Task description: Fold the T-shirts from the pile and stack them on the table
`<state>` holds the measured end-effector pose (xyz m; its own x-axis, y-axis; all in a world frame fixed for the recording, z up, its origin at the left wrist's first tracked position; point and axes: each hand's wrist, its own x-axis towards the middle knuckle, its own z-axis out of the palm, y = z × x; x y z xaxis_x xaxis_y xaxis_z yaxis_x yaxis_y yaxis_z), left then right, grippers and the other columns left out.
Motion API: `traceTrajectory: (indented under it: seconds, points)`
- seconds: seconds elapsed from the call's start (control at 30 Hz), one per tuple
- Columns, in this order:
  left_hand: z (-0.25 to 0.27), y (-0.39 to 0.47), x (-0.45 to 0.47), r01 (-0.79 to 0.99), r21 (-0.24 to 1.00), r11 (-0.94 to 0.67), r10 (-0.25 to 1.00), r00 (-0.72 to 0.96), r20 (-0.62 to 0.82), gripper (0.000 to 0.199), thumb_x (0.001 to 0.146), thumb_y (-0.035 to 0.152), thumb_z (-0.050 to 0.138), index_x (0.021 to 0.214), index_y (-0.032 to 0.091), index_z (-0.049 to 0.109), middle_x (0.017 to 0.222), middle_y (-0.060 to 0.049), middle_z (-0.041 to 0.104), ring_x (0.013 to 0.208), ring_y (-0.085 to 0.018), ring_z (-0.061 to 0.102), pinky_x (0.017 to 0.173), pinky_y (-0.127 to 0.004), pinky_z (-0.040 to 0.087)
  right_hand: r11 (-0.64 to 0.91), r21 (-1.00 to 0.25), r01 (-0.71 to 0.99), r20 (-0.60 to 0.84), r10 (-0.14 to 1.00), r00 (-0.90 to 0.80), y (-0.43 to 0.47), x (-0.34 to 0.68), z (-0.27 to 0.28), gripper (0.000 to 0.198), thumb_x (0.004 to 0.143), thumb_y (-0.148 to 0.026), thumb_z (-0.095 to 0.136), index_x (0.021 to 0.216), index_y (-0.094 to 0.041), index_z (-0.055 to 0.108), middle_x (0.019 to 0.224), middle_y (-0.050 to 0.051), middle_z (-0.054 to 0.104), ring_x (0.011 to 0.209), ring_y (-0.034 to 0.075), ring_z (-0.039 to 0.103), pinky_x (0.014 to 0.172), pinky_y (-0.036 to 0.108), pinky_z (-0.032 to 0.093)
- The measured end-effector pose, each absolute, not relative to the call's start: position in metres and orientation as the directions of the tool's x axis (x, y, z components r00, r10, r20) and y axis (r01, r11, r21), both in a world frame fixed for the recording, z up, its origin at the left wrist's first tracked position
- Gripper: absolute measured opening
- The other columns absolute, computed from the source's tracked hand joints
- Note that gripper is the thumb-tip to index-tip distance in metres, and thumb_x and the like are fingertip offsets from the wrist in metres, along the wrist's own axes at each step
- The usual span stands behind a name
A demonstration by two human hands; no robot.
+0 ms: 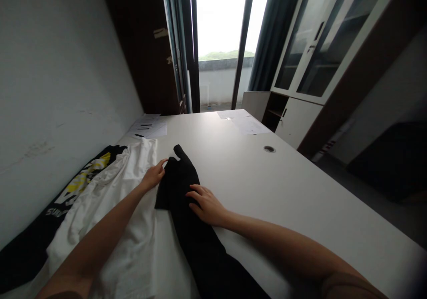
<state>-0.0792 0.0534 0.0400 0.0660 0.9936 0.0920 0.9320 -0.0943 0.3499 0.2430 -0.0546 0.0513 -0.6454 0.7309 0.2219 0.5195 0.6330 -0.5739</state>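
A long black garment (185, 196), folded lengthwise, lies on the white table, narrow at its far end and running down past the bottom of the view. At its left edge near the far end is my left hand (154, 175), its fingertips closed on the cloth. My right hand (207, 205) rests flat on top of the garment with the fingers apart. Left of it, a white garment (133, 205) is spread in wrinkles under my left forearm. Farther left lies a black garment with yellow and white print (83, 179), partly covered by the white one.
The white table (283, 192) extends to the right, with a round cable hole (269, 149). Papers with dark strips (147, 127) lie at the far left, and more sheets (245, 122) at the far edge. A wall (66, 76) borders the left; a glass-door cabinet (307, 45) stands right.
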Motion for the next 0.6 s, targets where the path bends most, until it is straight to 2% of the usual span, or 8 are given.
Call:
traceTrajectory:
  seconds: [0.1, 0.2, 0.3, 0.43, 0.5, 0.6]
  points:
    - [0.053, 0.063, -0.101, 0.991, 0.13, 0.011, 0.984, -0.034, 0.175, 0.05, 0.098, 0.023, 0.044, 0.147, 0.03, 0.051, 0.097, -0.008, 0.074, 0.092, -0.028, 0.07, 0.081, -0.034, 0.047, 0.636, -0.567, 0.523, 0.221, 0.729, -0.648, -0.061, 0.237, 0.045, 0.046, 0.095, -0.036, 0.065, 0.139, -0.021, 0.061, 0.155, 0.014, 0.047, 0.146, 0.031, 0.041, 0.121, 0.05, 0.033]
    - [0.067, 0.078, -0.115, 0.995, 0.068, 0.074, 0.968, -0.088, 0.236, 0.045, 0.097, 0.022, 0.044, 0.14, 0.029, 0.058, 0.109, -0.011, 0.075, 0.098, -0.03, 0.07, 0.083, -0.035, 0.048, 0.701, -0.53, 0.477, 0.235, 0.662, -0.711, -0.073, 0.228, 0.042, 0.055, 0.092, -0.041, 0.068, 0.143, -0.021, 0.058, 0.159, 0.015, 0.043, 0.151, 0.033, 0.033, 0.124, 0.052, 0.027]
    - [0.077, 0.097, -0.112, 0.99, 0.141, 0.025, 0.961, -0.063, 0.27, 0.035, 0.093, 0.019, 0.05, 0.121, 0.027, 0.069, 0.115, -0.011, 0.074, 0.106, -0.03, 0.069, 0.088, -0.035, 0.049, 0.743, -0.497, 0.448, 0.249, 0.617, -0.747, -0.084, 0.223, 0.042, 0.057, 0.094, -0.043, 0.067, 0.146, -0.023, 0.056, 0.162, 0.014, 0.04, 0.153, 0.032, 0.029, 0.125, 0.053, 0.024]
    - [0.079, 0.124, -0.083, 0.97, 0.237, -0.054, 0.961, -0.014, 0.278, 0.022, 0.089, 0.019, 0.055, 0.099, 0.024, 0.074, 0.105, -0.011, 0.075, 0.106, -0.029, 0.069, 0.091, -0.035, 0.049, 0.741, -0.508, 0.439, 0.26, 0.618, -0.741, -0.088, 0.223, 0.048, 0.058, 0.096, -0.051, 0.063, 0.147, -0.024, 0.056, 0.163, 0.014, 0.038, 0.153, 0.031, 0.029, 0.124, 0.051, 0.026]
    - [0.074, 0.137, -0.061, 0.951, 0.3, -0.079, 0.96, -0.009, 0.281, 0.022, 0.088, 0.02, 0.054, 0.097, 0.023, 0.074, 0.097, -0.01, 0.076, 0.1, -0.028, 0.07, 0.087, -0.035, 0.051, 0.744, -0.515, 0.426, 0.265, 0.61, -0.747, -0.088, 0.223, 0.049, 0.061, 0.097, -0.056, 0.061, 0.148, -0.024, 0.054, 0.164, 0.014, 0.037, 0.153, 0.031, 0.029, 0.124, 0.051, 0.026]
    - [0.064, 0.153, -0.019, 0.897, 0.423, -0.128, 0.964, 0.013, 0.265, 0.03, 0.091, 0.022, 0.047, 0.106, 0.02, 0.073, 0.084, -0.008, 0.075, 0.082, -0.023, 0.072, 0.076, -0.032, 0.054, 0.762, -0.499, 0.413, 0.247, 0.582, -0.775, -0.083, 0.218, 0.047, 0.067, 0.096, -0.062, 0.06, 0.151, -0.024, 0.052, 0.164, 0.015, 0.037, 0.153, 0.033, 0.029, 0.123, 0.054, 0.026]
